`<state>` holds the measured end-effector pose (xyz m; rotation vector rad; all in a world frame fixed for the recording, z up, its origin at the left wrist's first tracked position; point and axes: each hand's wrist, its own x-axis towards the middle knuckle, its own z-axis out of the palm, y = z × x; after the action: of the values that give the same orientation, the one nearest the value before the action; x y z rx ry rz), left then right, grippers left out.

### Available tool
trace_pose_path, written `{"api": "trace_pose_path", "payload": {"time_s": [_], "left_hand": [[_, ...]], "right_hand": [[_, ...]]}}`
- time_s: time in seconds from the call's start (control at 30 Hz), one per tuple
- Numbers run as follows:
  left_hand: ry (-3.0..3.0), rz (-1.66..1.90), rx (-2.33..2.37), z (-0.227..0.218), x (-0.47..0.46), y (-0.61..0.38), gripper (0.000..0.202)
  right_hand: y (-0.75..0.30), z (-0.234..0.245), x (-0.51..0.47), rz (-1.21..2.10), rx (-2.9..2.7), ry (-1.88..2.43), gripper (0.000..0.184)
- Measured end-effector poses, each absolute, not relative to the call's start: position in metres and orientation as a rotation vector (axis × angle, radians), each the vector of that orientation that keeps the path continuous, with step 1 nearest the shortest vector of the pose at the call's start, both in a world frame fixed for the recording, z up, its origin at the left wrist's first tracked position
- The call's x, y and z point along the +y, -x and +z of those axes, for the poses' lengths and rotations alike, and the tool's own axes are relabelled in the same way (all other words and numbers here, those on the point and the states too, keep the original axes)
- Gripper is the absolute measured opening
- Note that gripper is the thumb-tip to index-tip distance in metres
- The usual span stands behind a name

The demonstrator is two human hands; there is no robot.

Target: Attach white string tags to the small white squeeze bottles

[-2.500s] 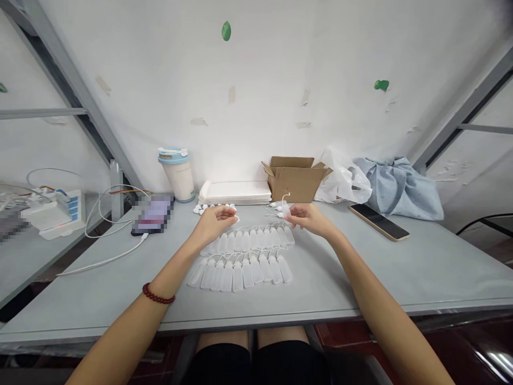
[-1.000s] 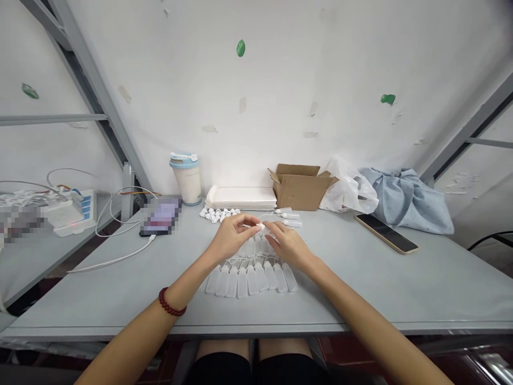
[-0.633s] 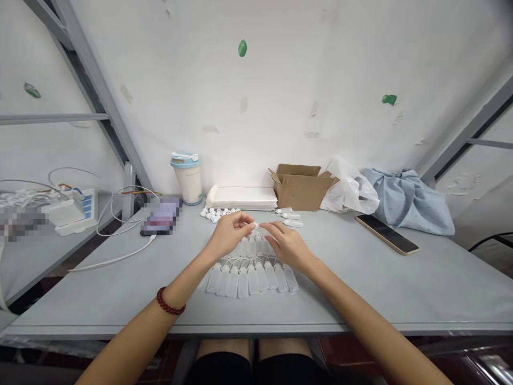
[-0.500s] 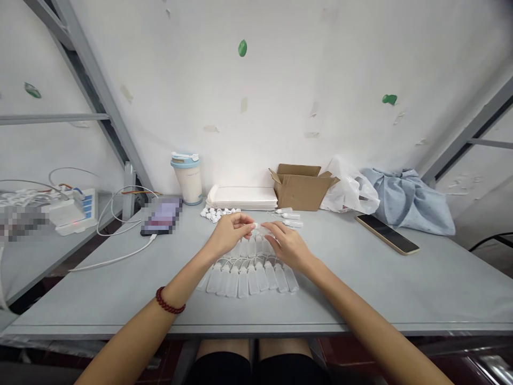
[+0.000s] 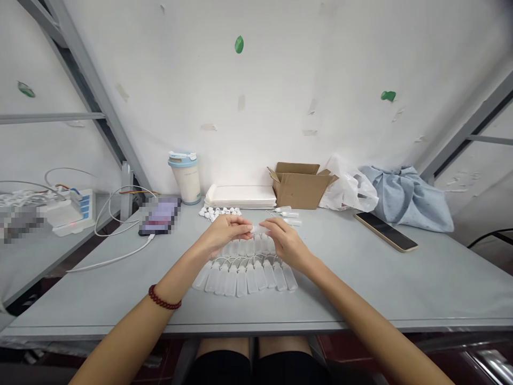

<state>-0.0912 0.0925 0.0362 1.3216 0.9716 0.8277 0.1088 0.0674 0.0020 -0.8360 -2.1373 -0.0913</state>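
Pinching a small translucent bottle [image 5: 257, 229] crosswise, the left hand [image 5: 225, 232] has its fingers on the white end, the right hand [image 5: 286, 241] on the other. Similar bottles [image 5: 241, 280] lie in rows nearer the counter's [image 5: 425, 289] front edge; open surface stretches toward the right edge.

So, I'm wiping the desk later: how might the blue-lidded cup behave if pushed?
The cup could tip, being tall and narrower at its base. Its straight, undented sides suggest it's fairly stiff. Weight is uncertain: contents are hidden.

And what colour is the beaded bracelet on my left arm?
Dark red; the beaded bracelet shows best in the head view.
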Motion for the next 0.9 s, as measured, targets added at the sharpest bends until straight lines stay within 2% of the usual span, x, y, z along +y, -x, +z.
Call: {"api": "trace_pose_path", "payload": {"time_s": [0.17,0.3,0.4,0.5,0.6,0.9], "left_hand": [[-1.436,0.895,0.945,0.035,0.090,0.089,0.030],[-1.549,0.987,0.950,0.037,0.087,0.084,0.026],[-1.627,1.044,0.942,0.037,0.086,0.082,0.024],[-1.658,1.060,0.928,0.036,0.087,0.082,0.026],[-1.634,1.030,0.935,0.036,0.087,0.081,0.028],[-1.646,0.836,0.962,0.036,0.088,0.082,0.041]], "right_hand": [[-0.107,0.007,0.064,0.191,-1.983,0.917,0.026],[-0.104,0.011,0.062,0.593,-1.801,1.099,0.021],[-0.102,0.014,0.062,0.882,-1.659,1.103,0.023],[-0.101,0.014,0.063,1.036,-1.568,1.052,0.029],[-0.101,0.014,0.064,1.083,-1.531,1.023,0.032],[-0.099,0.011,0.062,0.937,-1.591,1.054,0.030]]}}
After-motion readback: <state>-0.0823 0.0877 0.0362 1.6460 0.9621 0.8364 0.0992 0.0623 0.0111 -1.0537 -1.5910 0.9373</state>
